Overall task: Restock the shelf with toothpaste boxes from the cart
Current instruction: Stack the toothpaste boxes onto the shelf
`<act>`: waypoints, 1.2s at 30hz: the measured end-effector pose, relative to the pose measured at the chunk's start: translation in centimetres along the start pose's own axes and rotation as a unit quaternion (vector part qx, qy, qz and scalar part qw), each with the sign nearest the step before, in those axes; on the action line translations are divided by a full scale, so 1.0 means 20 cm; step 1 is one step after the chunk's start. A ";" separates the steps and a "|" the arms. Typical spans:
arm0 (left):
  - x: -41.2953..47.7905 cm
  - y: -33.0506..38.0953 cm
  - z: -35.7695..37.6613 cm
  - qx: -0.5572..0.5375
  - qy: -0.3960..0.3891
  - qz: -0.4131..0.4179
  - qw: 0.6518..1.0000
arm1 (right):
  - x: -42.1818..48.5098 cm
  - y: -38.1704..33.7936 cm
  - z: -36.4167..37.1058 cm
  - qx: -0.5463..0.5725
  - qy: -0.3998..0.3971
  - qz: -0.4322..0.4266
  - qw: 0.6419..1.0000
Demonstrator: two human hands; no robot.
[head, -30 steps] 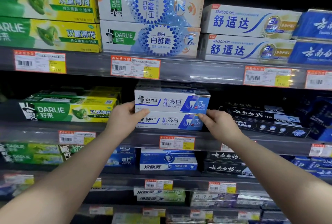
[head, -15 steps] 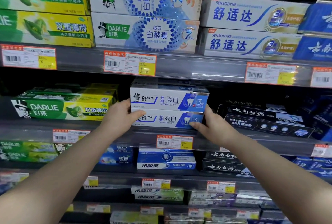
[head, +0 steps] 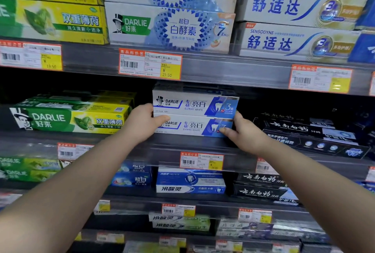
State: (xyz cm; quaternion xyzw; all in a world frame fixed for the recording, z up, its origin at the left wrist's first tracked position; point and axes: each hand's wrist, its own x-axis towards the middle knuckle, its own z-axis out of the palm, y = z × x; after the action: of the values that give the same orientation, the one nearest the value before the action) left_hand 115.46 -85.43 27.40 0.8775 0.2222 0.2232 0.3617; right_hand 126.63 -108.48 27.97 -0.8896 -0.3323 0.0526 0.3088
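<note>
Two white-and-blue Darlie Expert White toothpaste boxes lie stacked on the second shelf [head: 203, 145], the upper box [head: 194, 104] on the lower box [head: 192, 127]. My left hand [head: 142, 123] grips the stack's left end, thumb across the lower box's front. At the right end my right hand [head: 242, 134] holds the stack, fingers on the lower box's corner. More boxes of the same kind sit behind them. No cart is in view.
Green-and-yellow Darlie boxes [head: 71, 118] sit to the left of the stack, black boxes [head: 304, 133] to the right. The shelf above carries Darlie [head: 170, 27] and Sensodyne boxes [head: 300, 43] behind price tags [head: 150, 64]. Lower shelves hold blue boxes [head: 190, 183].
Both hands have stayed on the ends of the stack. The stack sits slightly deeper on the shelf, and the view has moved closer and tilted down a little.
</note>
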 end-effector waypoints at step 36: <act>-0.68 0.02 -0.10 0.124 0.175 -0.080 0.973 | -0.16 -0.09 -0.04 -0.037 0.042 -0.180 0.982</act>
State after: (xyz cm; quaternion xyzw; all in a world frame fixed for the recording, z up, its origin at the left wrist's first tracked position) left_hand 103.64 -92.13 25.89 0.8421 0.3775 0.3148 0.2222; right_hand 123.43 -109.75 29.26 -0.8274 -0.4756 -0.0539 0.2936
